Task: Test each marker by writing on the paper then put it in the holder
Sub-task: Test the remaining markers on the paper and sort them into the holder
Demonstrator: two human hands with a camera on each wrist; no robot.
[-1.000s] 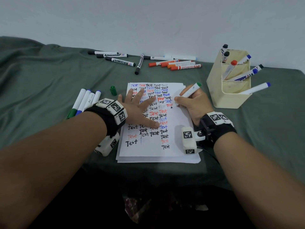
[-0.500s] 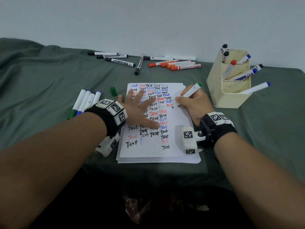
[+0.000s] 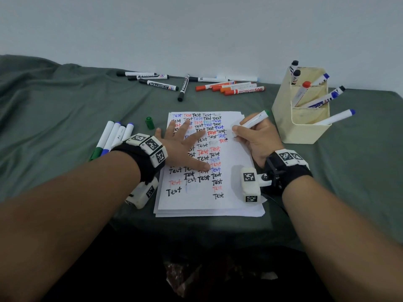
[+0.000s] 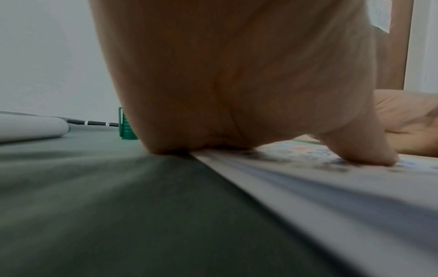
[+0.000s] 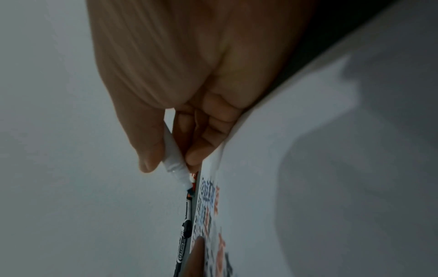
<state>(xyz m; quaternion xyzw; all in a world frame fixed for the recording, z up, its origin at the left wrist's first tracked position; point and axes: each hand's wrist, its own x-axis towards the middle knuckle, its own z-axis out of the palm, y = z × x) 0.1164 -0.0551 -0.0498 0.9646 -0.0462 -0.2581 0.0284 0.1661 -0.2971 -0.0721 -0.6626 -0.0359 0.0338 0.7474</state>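
A stack of white paper (image 3: 237, 184) covered with rows of "Test" lies on the grey-green cloth. My left hand (image 3: 185, 147) lies flat on it with fingers spread, thumb (image 4: 365, 148) pressing the sheet. My right hand (image 3: 257, 136) pinches an uncapped white marker (image 3: 255, 120) with a green end, its tip (image 5: 189, 190) at the paper's right part. Its green cap (image 3: 149, 122) stands left of the paper. A cream holder (image 3: 303, 129) with several markers sits at the right.
Several white markers (image 3: 113, 136) lie left of my left wrist. Black markers (image 3: 157, 81) and orange ones (image 3: 235, 88) lie scattered along the back by the wall. The cloth (image 3: 54, 110) is rumpled at far left. The table's front edge runs just below the paper.
My right hand with the marker has shifted slightly right along the paper. The left hand has stayed pressed on the sheet.
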